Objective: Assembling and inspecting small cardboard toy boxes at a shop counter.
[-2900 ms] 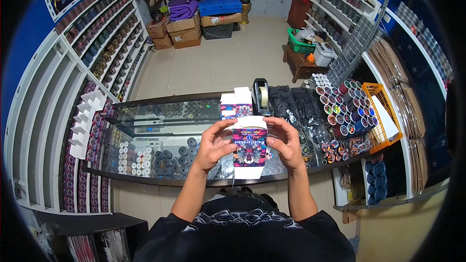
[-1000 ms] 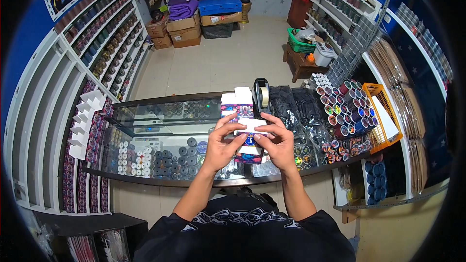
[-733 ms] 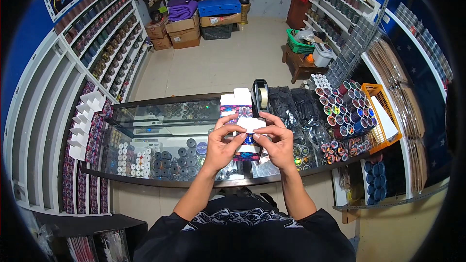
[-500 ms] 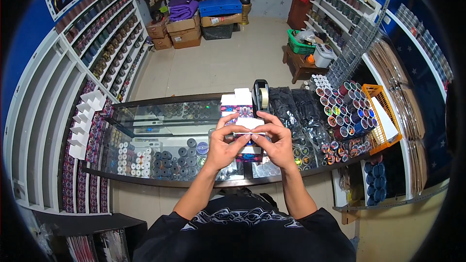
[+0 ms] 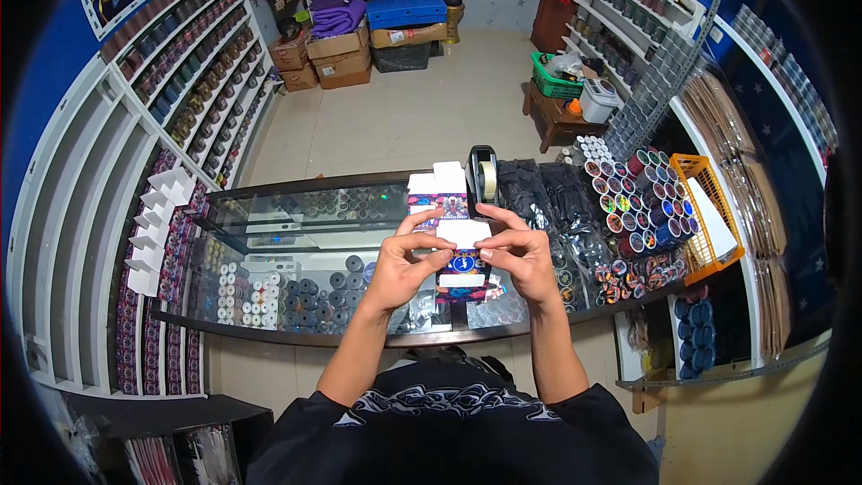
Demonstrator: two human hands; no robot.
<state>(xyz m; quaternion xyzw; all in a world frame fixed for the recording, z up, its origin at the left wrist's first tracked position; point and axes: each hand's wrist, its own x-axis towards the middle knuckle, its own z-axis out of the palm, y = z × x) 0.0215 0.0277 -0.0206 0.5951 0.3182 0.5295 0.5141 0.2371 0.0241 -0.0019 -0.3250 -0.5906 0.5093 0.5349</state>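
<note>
Head view: a person is holding a patterned box (image 5: pixel 463 265) in both hands, nearer the body than the black tape dispenser (image 5: pixel 479 181), which is serving as the landmark below.
Patterned box: it is sitting between the hands, a little left of and below the dispenser, its white flap (image 5: pixel 462 233) standing out on the side toward the dispenser and a round blue emblem showing on its printed face.
Left hand (image 5: pixel 409 268): thumb and index finger are closing narrowly on the box's left side, by the flap.
Right hand (image 5: pixel 521 267): thumb and index finger are pinching the opposite side, mirroring that grip.
Patterned carton (image 5: pixel 437 202): it is lying just left of the dispenser, white flaps spreading, its near part passing behind the held box.
Glass counter (image 5: pixel 269 330): it is running underneath the dispenser and out to both sides.
Spools: white spools (image 5: pixel 251 296) and dark spools (image 5: pixel 328 295) are showing through the glass, left of the dispenser and nearer the person.
Black packages (image 5: pixel 543 202): they are lying immediately right of the dispenser, their wrapping shining.
Round-topped spools (image 5: pixel 633 202): they are standing farther right of the dispenser, beyond the packages.
Orange basket (image 5: pixel 718 256): it is leaning farthest right of the dispenser, past those spools.
</note>
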